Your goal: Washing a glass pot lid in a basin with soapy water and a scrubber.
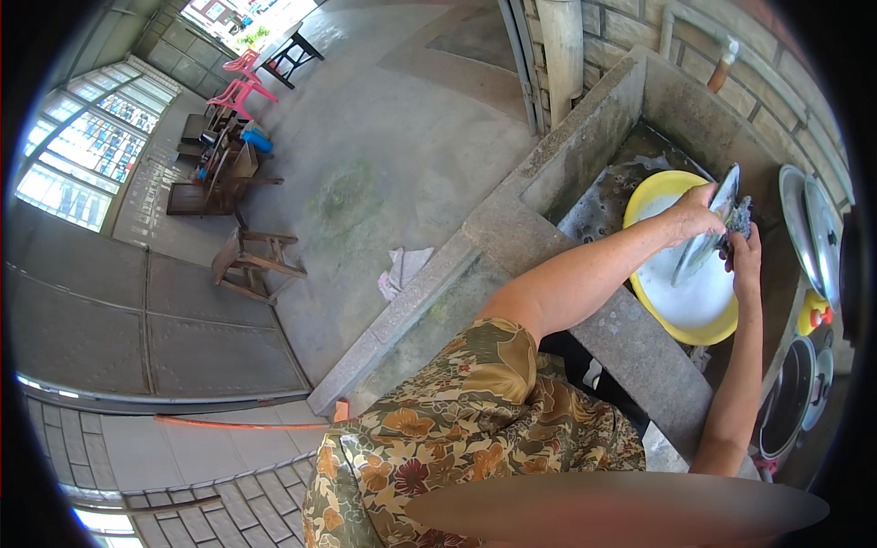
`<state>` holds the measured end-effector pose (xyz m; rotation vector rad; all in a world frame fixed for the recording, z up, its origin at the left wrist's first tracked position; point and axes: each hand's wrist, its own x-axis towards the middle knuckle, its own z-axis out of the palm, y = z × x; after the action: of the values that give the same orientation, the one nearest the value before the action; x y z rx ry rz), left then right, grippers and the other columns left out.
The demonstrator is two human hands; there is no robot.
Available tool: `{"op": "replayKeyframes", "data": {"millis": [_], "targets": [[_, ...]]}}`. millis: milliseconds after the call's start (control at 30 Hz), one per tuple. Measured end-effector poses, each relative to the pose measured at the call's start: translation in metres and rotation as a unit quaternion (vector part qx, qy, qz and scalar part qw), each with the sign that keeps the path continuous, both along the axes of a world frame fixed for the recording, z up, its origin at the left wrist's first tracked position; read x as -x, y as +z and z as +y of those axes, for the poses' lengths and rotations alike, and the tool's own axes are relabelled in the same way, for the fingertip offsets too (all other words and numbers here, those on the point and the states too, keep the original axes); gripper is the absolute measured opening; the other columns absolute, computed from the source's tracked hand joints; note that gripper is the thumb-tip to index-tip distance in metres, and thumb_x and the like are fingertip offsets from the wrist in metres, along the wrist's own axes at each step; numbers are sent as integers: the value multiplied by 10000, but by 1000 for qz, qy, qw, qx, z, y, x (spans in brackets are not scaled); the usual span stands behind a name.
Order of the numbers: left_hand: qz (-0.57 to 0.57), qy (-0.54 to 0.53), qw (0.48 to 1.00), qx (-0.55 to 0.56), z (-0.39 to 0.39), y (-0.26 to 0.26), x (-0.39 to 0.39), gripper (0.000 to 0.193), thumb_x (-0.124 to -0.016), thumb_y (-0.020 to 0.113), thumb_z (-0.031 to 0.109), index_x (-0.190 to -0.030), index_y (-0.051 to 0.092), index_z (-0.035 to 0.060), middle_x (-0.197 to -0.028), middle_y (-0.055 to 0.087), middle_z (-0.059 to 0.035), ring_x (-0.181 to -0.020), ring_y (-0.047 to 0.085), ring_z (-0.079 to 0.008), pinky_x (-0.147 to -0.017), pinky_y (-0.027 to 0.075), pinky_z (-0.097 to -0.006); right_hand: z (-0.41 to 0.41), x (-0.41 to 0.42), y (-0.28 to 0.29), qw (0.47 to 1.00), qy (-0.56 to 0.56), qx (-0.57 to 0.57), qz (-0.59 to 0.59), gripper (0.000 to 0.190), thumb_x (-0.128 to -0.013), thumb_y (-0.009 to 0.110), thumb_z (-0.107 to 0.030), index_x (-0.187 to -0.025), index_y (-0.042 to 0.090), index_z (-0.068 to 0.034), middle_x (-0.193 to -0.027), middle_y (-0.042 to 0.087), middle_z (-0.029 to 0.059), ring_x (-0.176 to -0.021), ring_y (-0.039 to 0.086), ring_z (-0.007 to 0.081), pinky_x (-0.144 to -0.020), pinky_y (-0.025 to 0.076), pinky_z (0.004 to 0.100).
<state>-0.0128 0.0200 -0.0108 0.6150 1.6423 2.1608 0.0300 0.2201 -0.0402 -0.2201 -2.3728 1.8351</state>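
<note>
My left hand (pixel 692 216) grips the rim of a glass pot lid (pixel 706 236), tilted on edge above a yellow plastic basin (pixel 640 205). In my right hand (pixel 743 257) is a grey scouring pad (pixel 738 218), pressed against or very near the lid's far face; the exact contact is hidden. White suds (pixel 692 294) fill the basin, which stands in a concrete sink (pixel 582 140). Part of the lid hides my right fingers.
Pot lids (pixel 801 226) lean at the sink's right, with a yellow bottle with a red cap (pixel 815 315) and a pan (pixel 788 397) below them. A pipe (pixel 719 31) runs along the wall. A cloth (pixel 404 270) lies on the floor beside a low concrete curb (pixel 390 329); a wooden stool (pixel 257 264) stands farther left.
</note>
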Motion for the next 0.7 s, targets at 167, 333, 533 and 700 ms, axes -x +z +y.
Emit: {"op": "replayKeyframes", "data": {"millis": [167,333,533,700], "targets": [[-48,-181,982,26,-2,18,-33,848,-680,730,-38,-1453,390,45,-1138,675,-114,-1099,665,-253,-921,541,-363,31,0,-4,974,-71,193,-99,168,-978,558,-210,-1094,565,-89,-739,599,19,-487,550,99,-345,328,224],[67,23,990,119,14,-18,-22,678,-721,683,-10,-1365,473,19,-1070,683,-169,-956,704,-280,-825,575,-402,11,-6,0,986,-6,132,-103,181,-941,586,-184,-1101,581,-102,-781,602,20,-536,571,104,-392,400,218],[-81,142,984,76,8,-27,10,473,-752,613,-29,-1223,580,0,-945,665,-175,-660,682,-272,-542,558,-374,3,-2,-16,975,152,-157,44,466,-771,597,46,-1212,560,-101,-910,599,60,-811,623,209,-738,520,312],[-14,162,984,76,8,-26,7,480,-740,627,-76,-1214,590,-5,-957,666,-170,-672,693,-258,-520,555,-363,-1,-2,-14,931,98,-318,153,431,-741,593,62,-1159,567,-40,-904,599,87,-800,623,256,-774,513,339]]}}
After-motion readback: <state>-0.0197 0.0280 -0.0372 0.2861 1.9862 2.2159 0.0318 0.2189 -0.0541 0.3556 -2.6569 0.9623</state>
